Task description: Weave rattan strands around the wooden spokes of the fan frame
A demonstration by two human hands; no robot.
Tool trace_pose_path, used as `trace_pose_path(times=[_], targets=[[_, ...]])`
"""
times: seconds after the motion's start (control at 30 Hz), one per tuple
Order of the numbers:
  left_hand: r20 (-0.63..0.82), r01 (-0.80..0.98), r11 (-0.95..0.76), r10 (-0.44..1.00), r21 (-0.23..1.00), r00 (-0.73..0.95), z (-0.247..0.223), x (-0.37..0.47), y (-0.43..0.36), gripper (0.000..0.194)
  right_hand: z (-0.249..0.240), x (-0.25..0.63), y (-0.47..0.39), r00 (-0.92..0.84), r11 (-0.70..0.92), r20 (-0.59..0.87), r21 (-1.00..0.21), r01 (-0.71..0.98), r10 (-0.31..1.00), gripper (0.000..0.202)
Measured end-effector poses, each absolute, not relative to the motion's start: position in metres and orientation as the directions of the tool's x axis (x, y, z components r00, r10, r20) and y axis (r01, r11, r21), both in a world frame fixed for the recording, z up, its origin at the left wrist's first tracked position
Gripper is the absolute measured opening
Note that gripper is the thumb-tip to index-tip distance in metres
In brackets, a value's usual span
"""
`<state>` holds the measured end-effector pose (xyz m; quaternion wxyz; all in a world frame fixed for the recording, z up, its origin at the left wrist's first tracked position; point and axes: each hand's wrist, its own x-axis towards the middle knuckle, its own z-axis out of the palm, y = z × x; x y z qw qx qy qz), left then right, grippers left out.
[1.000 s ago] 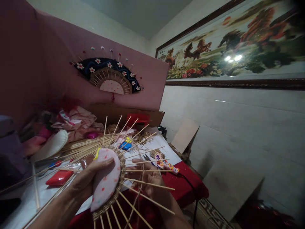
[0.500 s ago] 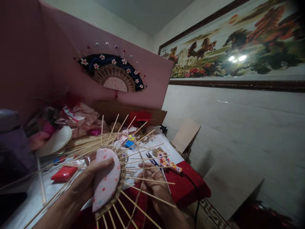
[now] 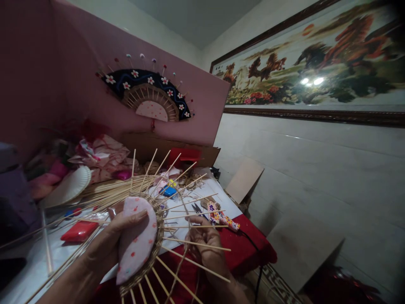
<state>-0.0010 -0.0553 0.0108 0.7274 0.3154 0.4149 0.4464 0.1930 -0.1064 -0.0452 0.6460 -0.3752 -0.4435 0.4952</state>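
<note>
My left hand (image 3: pixel 122 234) grips a fan frame by its half-round base (image 3: pixel 137 242), covered in pale cloth with red dots. The thumb lies on the cloth front; the other fingers are hidden behind. A woven band of brown twine (image 3: pixel 160 230) runs round the curved edge, and thin bamboo sticks (image 3: pixel 202 242) fan out from it. Among the sticks on the right, my right hand (image 3: pixel 207 242) is closed on a loose strand of twine (image 3: pixel 181 266). That strand loops up past the upper sticks and hangs down below the hand.
Scissors (image 3: pixel 198 210) and a flower-patterned glue gun (image 3: pixel 223 217) with a black cord lie beyond my right hand. A bundle of sticks (image 3: pixel 107 192), a red packet (image 3: pixel 79 231) and a blue packet (image 3: pixel 167 191) are on the table. A finished fan (image 3: pixel 152 95) hangs on the pink board.
The view has shifted slightly, with the fan frame a little further left in it. My right hand, still pinching the twine, has moved slightly away from the woven band.
</note>
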Motion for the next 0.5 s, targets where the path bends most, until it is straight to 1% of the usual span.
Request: trace_pose_path(times=[0.17, 0.4, 0.5], targets=[[-0.317, -0.369, 0.409, 0.905, 0.835, 0.285, 0.005, -0.003, -0.052, 0.008, -0.043, 0.193, -0.108, 0.097, 0.217, 0.195, -0.907, -0.361, 0.976, 0.028], [-0.295, -0.401, 0.387, 0.916, 0.831, 0.272, 0.003, -0.004, -0.050, 0.011, -0.026, 0.184, -0.122, 0.143, 0.189, 0.149, -0.924, -0.332, 0.978, 0.027], [-0.296, -0.421, 0.388, 0.917, 0.820, 0.268, 0.003, -0.006, -0.048, 0.015, -0.019, 0.180, -0.126, 0.154, 0.197, 0.154, -0.926, -0.322, 0.976, 0.025]])
